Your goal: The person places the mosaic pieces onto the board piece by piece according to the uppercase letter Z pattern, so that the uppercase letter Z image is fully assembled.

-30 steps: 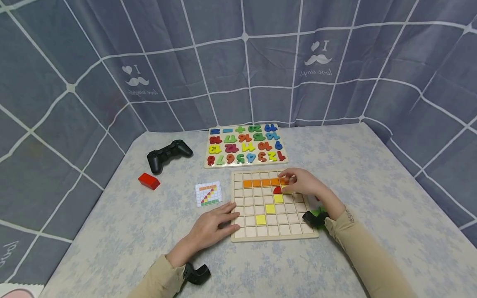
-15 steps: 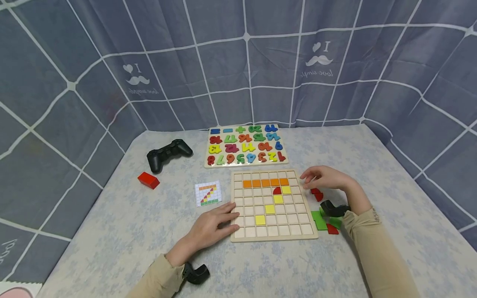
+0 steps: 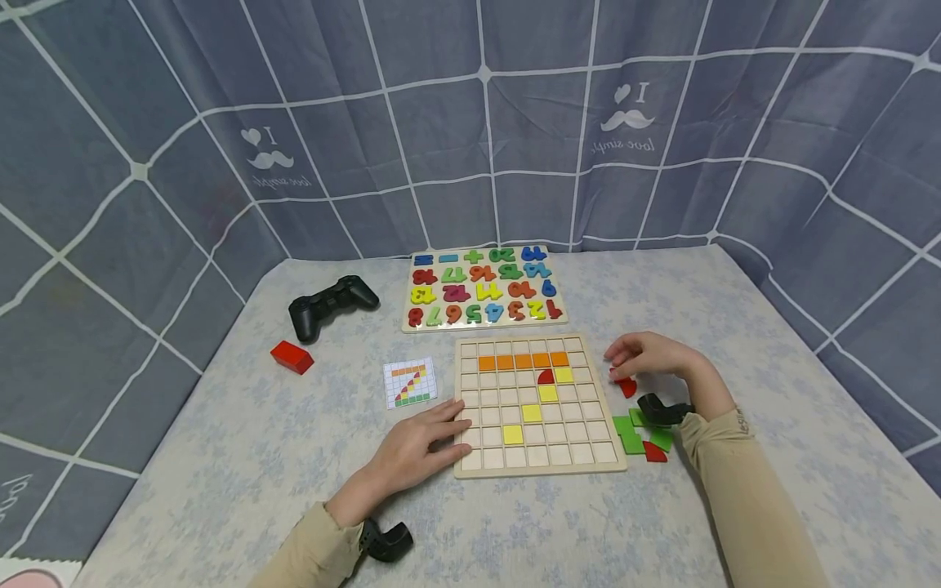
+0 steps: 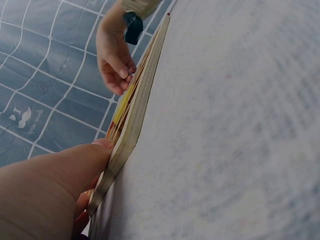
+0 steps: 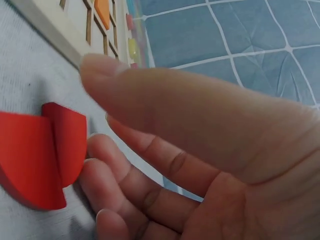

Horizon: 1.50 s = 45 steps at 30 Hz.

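Observation:
The wooden grid board [image 3: 544, 471] bears an orange row, several yellow squares and one red quarter-round piece [image 3: 546, 376]. My left hand [image 3: 412, 453] rests with spread fingers on its left edge; in the left wrist view the thumb [image 4: 75, 162] touches the rim. Beyond the board's right edge, my right hand [image 3: 654, 357] is over loose red pieces [image 3: 628, 388]. The right wrist view has one red piece [image 5: 70, 142] tilted up against another [image 5: 27, 160], fingertips of my right hand [image 5: 200, 135] against or very near it, the thumb apart.
Green pieces [image 3: 631, 442] and a red one [image 3: 656, 452] lie by the board's lower right. A pattern card [image 3: 410, 382], red block [image 3: 292, 358] and black controller [image 3: 333, 306] are on the left; a number board [image 3: 485, 318] stands behind.
My right hand has moved from the board's upper right to the red pieces beside it, uncovering the last orange square and the top yellow one. My left hand has stayed put.

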Available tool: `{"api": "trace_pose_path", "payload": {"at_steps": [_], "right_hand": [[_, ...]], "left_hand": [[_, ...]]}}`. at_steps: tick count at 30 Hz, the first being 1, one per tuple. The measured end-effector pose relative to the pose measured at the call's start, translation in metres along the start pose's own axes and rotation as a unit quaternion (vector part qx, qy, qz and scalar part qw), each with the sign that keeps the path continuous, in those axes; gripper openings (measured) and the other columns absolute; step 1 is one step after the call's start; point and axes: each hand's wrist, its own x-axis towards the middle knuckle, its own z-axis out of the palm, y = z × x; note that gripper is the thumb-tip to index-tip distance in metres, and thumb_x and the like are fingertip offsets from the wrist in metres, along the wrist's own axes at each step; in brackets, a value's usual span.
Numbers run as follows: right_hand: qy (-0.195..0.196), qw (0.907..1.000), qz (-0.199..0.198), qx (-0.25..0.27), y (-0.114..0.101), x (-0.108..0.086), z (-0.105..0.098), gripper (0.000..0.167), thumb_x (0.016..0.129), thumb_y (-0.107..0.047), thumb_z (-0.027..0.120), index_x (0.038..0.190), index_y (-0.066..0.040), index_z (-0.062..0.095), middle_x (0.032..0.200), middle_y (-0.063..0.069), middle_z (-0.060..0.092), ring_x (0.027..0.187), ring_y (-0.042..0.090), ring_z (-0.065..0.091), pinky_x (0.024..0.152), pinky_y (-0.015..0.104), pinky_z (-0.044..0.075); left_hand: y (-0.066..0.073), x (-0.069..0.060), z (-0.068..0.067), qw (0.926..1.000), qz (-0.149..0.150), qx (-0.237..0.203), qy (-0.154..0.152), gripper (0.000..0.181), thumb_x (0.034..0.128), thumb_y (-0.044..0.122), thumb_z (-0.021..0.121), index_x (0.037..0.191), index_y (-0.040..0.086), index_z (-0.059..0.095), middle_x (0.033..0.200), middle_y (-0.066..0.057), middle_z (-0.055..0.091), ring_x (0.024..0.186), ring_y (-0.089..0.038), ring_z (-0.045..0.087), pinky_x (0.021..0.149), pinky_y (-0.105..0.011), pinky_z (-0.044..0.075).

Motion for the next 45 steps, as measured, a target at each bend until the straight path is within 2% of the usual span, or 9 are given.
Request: {"api": "trace_pose_path", "payload": {"at_steps": [11,20,26,32,40,45], "right_hand": [[0.016,0.9997,-0.003,0.02,0.007,0.003,0.002,0.036,0.08,-0.011,0.073,0.108,0.007,0.058,0.089,0.009,0.061,0.074,0.016,0.054,0.067,0.027,0.046],[0.018,0.9998,-0.002,0.012,0.011,0.006,0.002,0.033,0.08,-0.011,0.074,0.105,0.007,0.06,0.086,0.006,0.061,0.074,0.018,0.054,0.069,0.03,0.046],[0.018,0.9997,-0.019,0.0,0.006,0.003,0.003,0.028,0.08,-0.01,0.074,0.097,0.006,0.06,0.08,0.003,0.06,0.07,0.017,0.052,0.065,0.03,0.045],[0.016,0.9997,-0.016,-0.014,0.001,0.001,0.005,0.022,0.079,-0.011,0.075,0.087,0.003,0.06,0.07,0.001,0.057,0.064,0.016,0.05,0.062,0.029,0.042],[0.009,0.9997,-0.017,-0.013,-0.001,0.002,0.005,0.016,0.08,-0.009,0.073,0.085,0.001,0.061,0.068,0.003,0.059,0.062,0.017,0.053,0.063,0.03,0.045],[0.014,0.9997,-0.011,-0.015,-0.004,0.001,0.006,0.018,0.082,-0.013,0.073,0.084,0.0,0.06,0.066,0.003,0.058,0.061,0.017,0.051,0.062,0.031,0.043]], "left_hand": [[0.0,0.0,0.0,1.0,0.001,-0.003,0.0,0.044,0.0898,0.039,0.062,0.123,0.011,0.064,0.139,-0.007,0.048,0.131,-0.018,0.041,0.104,-0.037,0.039],[0.0,0.0,0.0,1.0,0.005,-0.002,0.004,0.043,0.0895,0.038,0.063,0.123,0.011,0.065,0.139,-0.007,0.048,0.13,-0.018,0.041,0.103,-0.038,0.04],[-0.001,0.0,0.0,1.0,0.004,-0.004,0.002,0.043,0.0898,0.039,0.063,0.124,0.012,0.064,0.139,-0.006,0.048,0.131,-0.018,0.041,0.103,-0.038,0.04],[-0.001,0.0,0.001,1.0,0.004,-0.005,0.003,0.043,0.0898,0.039,0.062,0.124,0.012,0.064,0.139,-0.006,0.048,0.131,-0.018,0.04,0.103,-0.038,0.04],[-0.001,-0.001,0.001,1.0,0.0,-0.007,0.001,0.044,0.09,0.04,0.062,0.124,0.012,0.064,0.14,-0.006,0.048,0.131,-0.017,0.04,0.104,-0.038,0.039],[-0.001,0.0,0.001,1.0,0.003,-0.006,0.001,0.044,0.09,0.04,0.062,0.124,0.012,0.064,0.139,-0.006,0.048,0.131,-0.018,0.04,0.104,-0.038,0.039]]}}
